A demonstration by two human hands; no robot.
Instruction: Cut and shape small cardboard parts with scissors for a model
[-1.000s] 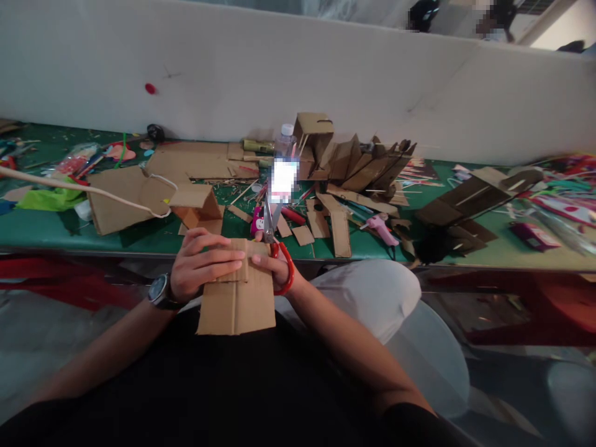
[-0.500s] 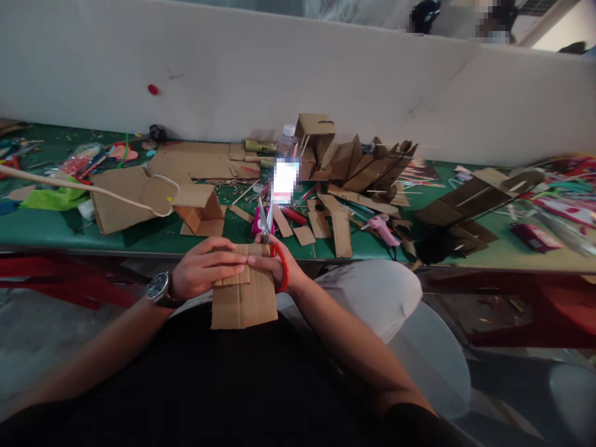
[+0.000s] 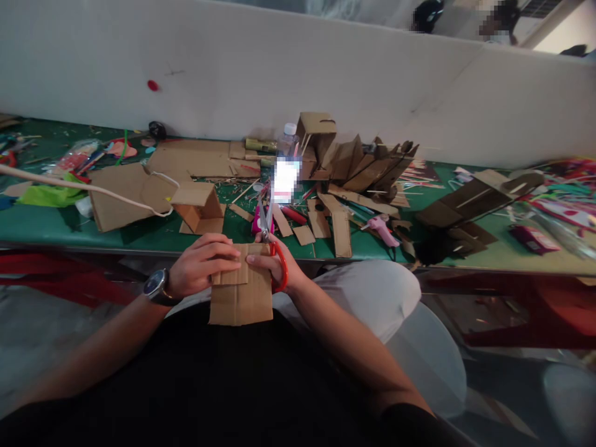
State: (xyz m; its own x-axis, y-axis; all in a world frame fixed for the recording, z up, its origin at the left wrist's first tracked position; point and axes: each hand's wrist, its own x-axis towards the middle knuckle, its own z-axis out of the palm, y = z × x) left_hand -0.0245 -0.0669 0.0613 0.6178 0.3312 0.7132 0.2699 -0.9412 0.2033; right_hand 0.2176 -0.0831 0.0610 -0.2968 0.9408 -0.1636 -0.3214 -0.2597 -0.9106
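The left hand [image 3: 198, 267] clasps cardboard [image 3: 242, 304]; the right hand [image 3: 279, 264] pinches it, gripping scissors [image 3: 265, 233]. A capped bottle [image 3: 287, 146], contents unclear, stands on the worktop [image 3: 128, 239].

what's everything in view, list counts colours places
long flat table: one, green, across middle
upright flat panel: one, whitish, behind table
overlapping corrugated cardboard: count unclear, tan, lower middle
metal scissors with plastic handles: one, silver and red, right hand
capped plastic bottle: one, clear, table middle
plastic glue gun: one, pink, right of bottle
cardboard boxes and scraps: many, brown, across table
small craft clutter: many, multicoloured, table ends
round wristwatch: one, dark, left wrist
left hand: one, bare, on cardboard
right hand: one, bare, on scissors
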